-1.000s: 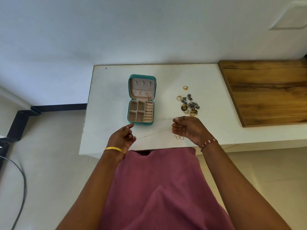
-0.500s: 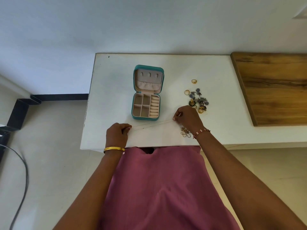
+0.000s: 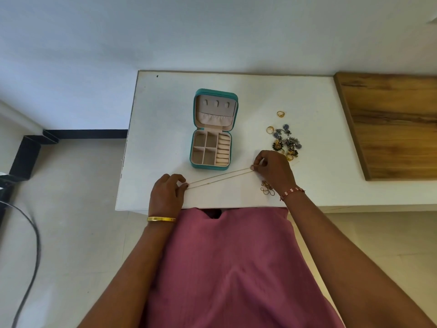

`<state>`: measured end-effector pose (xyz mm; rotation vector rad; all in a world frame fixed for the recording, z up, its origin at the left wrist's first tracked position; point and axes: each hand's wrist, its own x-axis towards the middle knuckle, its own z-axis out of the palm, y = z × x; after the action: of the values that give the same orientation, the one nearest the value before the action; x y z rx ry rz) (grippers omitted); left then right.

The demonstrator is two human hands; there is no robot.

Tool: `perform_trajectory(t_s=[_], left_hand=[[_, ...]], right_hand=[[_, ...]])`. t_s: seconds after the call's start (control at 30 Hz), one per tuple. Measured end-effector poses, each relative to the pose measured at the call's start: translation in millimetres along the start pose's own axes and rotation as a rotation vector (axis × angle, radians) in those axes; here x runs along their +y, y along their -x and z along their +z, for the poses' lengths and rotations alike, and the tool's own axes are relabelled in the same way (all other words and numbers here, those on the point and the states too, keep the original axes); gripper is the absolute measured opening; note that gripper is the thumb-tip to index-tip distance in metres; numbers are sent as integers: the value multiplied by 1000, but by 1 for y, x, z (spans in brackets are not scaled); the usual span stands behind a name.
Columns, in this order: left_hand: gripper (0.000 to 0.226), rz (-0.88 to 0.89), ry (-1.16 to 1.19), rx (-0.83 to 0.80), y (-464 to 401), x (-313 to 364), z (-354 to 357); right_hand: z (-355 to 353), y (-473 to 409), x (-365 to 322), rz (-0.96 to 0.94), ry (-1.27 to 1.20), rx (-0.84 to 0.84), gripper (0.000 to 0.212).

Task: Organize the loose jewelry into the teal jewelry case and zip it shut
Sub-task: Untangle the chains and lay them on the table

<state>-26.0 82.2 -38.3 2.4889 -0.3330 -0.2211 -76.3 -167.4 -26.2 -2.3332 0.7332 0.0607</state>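
The teal jewelry case [image 3: 194,147] lies open on the white table [image 3: 163,119], its beige compartments empty and its lid folded back. A thin gold chain [image 3: 218,177] is stretched in a doubled line just in front of the case. My left hand [image 3: 166,194] pinches its left end near the table's front edge. My right hand [image 3: 274,169] pinches its right end. A heap of loose jewelry [image 3: 285,144], rings and flower-shaped earrings, lies right of the case. Another small gold chain [image 3: 267,188] lies bunched beside my right wrist.
A wooden board [image 3: 390,124] covers the table's right part. One gold ring [image 3: 280,113] lies apart, behind the heap. A black cable [image 3: 30,263] runs over the floor at the left. The table's front edge is against my pink garment.
Both hands came down onto the table and drew apart, pulling the thin chain taut into a straight doubled line in front of the case. The camera view shifted slightly.
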Motion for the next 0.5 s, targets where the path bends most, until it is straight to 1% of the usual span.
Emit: perform_trajectory(t_s=[0.07,0.13,0.2,0.3,0.4,0.5], left_hand=[[15,-17,15,3,0,0,-1],[16,-43,41,2,0,0,-2],[16,-81,69,12,-1,3,-5],[16,-115,113,57,2,10,-10],[17,-108,166,58,8,29,-10],[17,-100,255,2,17,57,-2]], right_hand=[[-2,0,1,-15,-18,5,6],[-6,1,3,-25,-52,26,7],[-12,5,3,-24,-104,77,10],[-22,18,4,-10,-170,182,5],[-26,37,11,38,-191,243,5],[-23,59,22,116,-205,247,5]])
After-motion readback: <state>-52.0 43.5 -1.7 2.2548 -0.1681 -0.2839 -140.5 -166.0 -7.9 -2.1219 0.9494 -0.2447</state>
